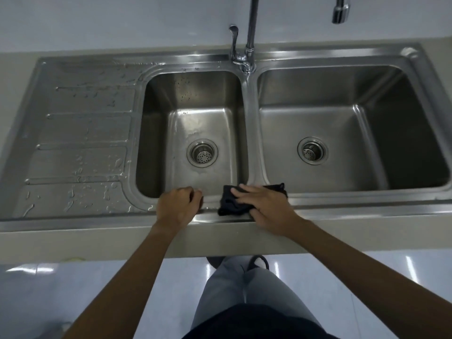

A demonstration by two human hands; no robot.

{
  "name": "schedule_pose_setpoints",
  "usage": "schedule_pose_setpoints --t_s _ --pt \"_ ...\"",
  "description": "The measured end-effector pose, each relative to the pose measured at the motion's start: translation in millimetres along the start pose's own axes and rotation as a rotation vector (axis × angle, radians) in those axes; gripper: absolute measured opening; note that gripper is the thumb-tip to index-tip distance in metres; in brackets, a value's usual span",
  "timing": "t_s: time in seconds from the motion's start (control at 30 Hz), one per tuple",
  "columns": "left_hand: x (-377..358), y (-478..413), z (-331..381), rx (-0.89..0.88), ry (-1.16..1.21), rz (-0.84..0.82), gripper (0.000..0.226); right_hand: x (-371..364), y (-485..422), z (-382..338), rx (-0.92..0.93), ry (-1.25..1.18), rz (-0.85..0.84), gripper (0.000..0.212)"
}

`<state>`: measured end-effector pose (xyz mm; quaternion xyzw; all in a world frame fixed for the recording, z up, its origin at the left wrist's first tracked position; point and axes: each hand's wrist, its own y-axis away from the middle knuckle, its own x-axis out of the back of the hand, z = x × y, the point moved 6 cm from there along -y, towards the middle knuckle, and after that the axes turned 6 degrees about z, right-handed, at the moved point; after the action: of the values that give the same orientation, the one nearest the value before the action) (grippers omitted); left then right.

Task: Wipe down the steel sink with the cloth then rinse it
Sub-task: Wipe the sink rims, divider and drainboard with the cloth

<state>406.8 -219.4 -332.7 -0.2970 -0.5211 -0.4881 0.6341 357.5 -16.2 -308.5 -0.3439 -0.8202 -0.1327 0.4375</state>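
The steel sink has two basins and a ribbed drainboard on the left with water drops on it. A dark cloth lies on the sink's front rim, below the divider between the basins. My right hand presses flat on the cloth with straight fingers. My left hand rests on the front rim of the left basin, its fingers curled over the edge, holding nothing else. The left basin floor looks wet around its drain.
A tall tap with a lever handle rises behind the divider; its spout end hangs above the right basin. The right basin has its own drain. A beige counter edge runs in front; my legs stand below it.
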Motion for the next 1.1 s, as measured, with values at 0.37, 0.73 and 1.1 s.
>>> schedule_pose_setpoints --t_s 0.37,0.73,1.1 --pt "-0.1 5.0 2.6 0.017 -0.064 0.004 0.045 34.9 43.0 38.5 0.065 0.168 0.031 0.045" --pt "-3.2 5.6 2.7 0.024 -0.093 -0.004 0.047 63.8 77.9 57.1 0.034 0.250 0.110 0.048" --pt "27.9 8.8 -34.7 -0.142 0.172 0.185 0.055 -3.0 21.6 -20.3 0.100 0.240 -0.089 0.063"
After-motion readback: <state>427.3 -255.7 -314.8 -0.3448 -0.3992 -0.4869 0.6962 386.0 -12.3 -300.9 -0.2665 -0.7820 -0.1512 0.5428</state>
